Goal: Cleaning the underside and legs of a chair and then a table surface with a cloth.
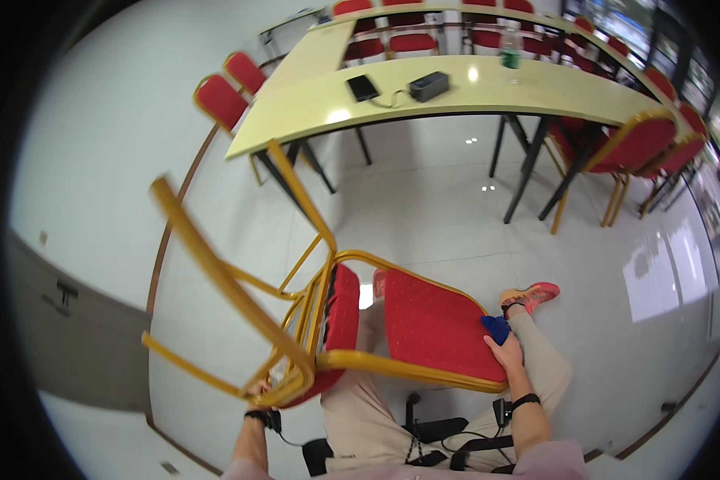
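Observation:
A banquet chair with a gold metal frame and red padding (pixel 435 321) lies tipped sideways across my lap, its legs pointing to the upper left and its backrest to the right. My left hand (pixel 259 390) grips the frame by the seat's lower edge, partly hidden behind the gold tubes. At the top end of the backrest, my right hand (pixel 507 351) holds a bunched blue cloth (pixel 496 329) against the red padding and the frame's edge. Both wrists wear black straps with small devices and cables.
Ahead stands a long pale-yellow table (pixel 300 123) with black legs. On it are a black phone (pixel 362 88), a grey box-shaped device (pixel 429 86) joined by a cable, and a plastic bottle (pixel 510 53). More red chairs (pixel 630 144) surround the tables. A grey door (pixel 90 324) is at left.

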`<action>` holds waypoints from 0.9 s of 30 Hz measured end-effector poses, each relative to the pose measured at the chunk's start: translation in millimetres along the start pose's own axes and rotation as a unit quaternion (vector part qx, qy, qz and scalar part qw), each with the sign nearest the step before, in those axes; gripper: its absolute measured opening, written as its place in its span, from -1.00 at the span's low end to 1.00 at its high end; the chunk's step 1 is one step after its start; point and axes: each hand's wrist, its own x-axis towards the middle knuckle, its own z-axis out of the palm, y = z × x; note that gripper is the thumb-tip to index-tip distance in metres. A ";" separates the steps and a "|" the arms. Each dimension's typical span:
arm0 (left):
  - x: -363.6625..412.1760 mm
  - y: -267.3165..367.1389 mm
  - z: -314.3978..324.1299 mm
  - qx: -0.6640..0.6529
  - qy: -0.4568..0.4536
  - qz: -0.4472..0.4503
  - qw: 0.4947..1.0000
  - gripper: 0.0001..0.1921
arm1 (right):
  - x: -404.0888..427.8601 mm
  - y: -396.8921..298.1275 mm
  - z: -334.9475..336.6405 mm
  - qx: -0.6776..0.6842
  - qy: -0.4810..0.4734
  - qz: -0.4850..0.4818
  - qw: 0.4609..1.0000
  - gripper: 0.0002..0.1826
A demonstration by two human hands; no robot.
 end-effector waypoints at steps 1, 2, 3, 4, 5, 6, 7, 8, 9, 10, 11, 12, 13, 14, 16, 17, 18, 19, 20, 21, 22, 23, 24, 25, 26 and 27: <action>-1.3 1.1 2.8 -0.010 0.000 -0.012 1.000 -0.94 | 0.4 5.2 -0.5 -0.014 -0.011 -0.012 1.000 -0.06; 0.8 2.0 5.3 -0.022 -0.001 -0.021 1.000 -0.93 | 6.5 18.8 3.6 0.001 -0.007 -0.031 1.000 -0.08; 4.5 2.4 7.9 -0.035 -0.003 -0.032 0.999 -0.93 | 10.9 29.9 6.0 0.017 -0.003 -0.048 0.999 -0.11; 8.9 2.3 8.6 -0.046 0.002 -0.039 0.998 -0.93 | 12.8 32.4 6.5 -0.003 -0.024 -0.015 1.000 -0.15; 11.9 -6.2 -34.2 -0.085 -0.025 -0.026 0.996 -0.92 | 14.1 16.2 14.2 -0.002 -0.045 -0.039 0.998 -0.15; 19.5 -11.9 -25.2 -0.106 -0.003 -0.062 0.992 -0.91 | 8.1 13.5 6.8 -0.023 -0.045 -0.007 0.999 -0.18; 24.8 -14.7 -30.2 -0.132 -0.002 -0.061 0.989 -0.88 | 4.2 6.2 3.2 -0.038 -0.045 0.020 0.998 -0.21; 23.0 -17.8 -36.6 -0.125 0.035 -0.068 0.989 -0.93 | 4.4 3.6 5.4 -0.039 -0.049 0.013 0.998 -0.21; 25.9 -21.0 -35.1 -0.119 0.065 -0.076 0.988 -0.85 | 6.3 4.3 8.0 -0.047 -0.052 0.010 0.998 -0.22; 27.5 -20.3 -25.7 -0.124 0.063 -0.077 0.987 -0.85 | 7.6 9.5 8.1 -0.055 -0.053 0.011 0.997 -0.22; 27.7 -16.6 -19.4 -0.135 0.059 -0.094 0.985 -0.83 | 9.7 11.3 8.8 -0.059 -0.049 0.007 0.997 -0.22; 22.8 -10.5 -16.5 -0.149 0.058 -0.110 0.981 -0.81 | 13.2 13.3 15.4 -0.056 -0.058 0.008 0.997 -0.20; 15.1 -4.9 -17.3 -0.163 0.065 -0.104 0.979 -0.81 | 15.1 12.4 21.1 -0.056 -0.068 0.004 0.996 -0.18; 4.2 3.8 -11.6 -0.122 0.040 -0.115 0.985 -0.88 | 13.1 7.9 21.8 -0.049 -0.083 -0.004 0.995 -0.27; -19.8 0.5 -6.5 -0.117 0.020 -0.086 0.989 -0.88 | 0.7 -1.8 21.5 0.041 -0.096 -0.149 0.983 -0.24; -8.9 -6.1 -4.2 -0.143 0.013 -0.049 0.988 -0.83 | 16.6 22.9 29.8 0.059 -0.128 -0.203 0.969 -0.23; -11.0 -23.5 -37.5 -0.108 -0.011 -0.023 0.994 -0.75 | 3.0 4.1 28.0 0.028 -0.147 -0.179 0.972 -0.27; 40.0 -18.7 14.8 -0.036 0.006 -0.023 0.999 -0.76 | 72.7 118.1 46.2 0.054 -0.065 -0.211 0.974 -0.29; 49.3 -11.5 42.2 -0.030 -0.061 -0.064 0.996 -0.74 | 84.5 147.1 40.5 -0.004 -0.053 -0.183 0.982 -0.39; 42.6 -17.2 42.1 -0.054 0.029 -0.069 0.996 -0.72 | 73.5 127.0 37.6 0.007 -0.084 -0.189 0.978 -0.40; 36.4 -30.1 22.7 -0.110 0.056 -0.068 0.990 -0.70 | 50.4 93.7 38.7 0.044 -0.118 -0.202 0.971 -0.41; 41.0 -31.6 41.4 -0.131 0.067 -0.120 0.982 -0.70 | 37.0 79.5 20.8 0.051 -0.123 -0.199 0.971 -0.42; 37.0 -45.4 22.9 -0.096 0.096 -0.110 0.985 -0.73 | 32.0 61.2 18.1 0.067 -0.146 -0.211 0.964 -0.43; 34.1 -42.5 25.3 -0.115 0.077 -0.129 0.982 -0.74 | 17.3 51.4 13.8 0.075 -0.147 -0.208 0.964 -0.45; 32.4 -42.3 31.7 -0.121 0.106 -0.130 0.978 -0.74 | 15.1 40.3 12.2 0.087 -0.154 -0.212 0.961 -0.46; 34.4 -34.5 53.1 -0.126 0.125 -0.132 0.975 -0.74 | 10.8 36.1 -0.1 0.094 -0.150 -0.208 0.962 -0.47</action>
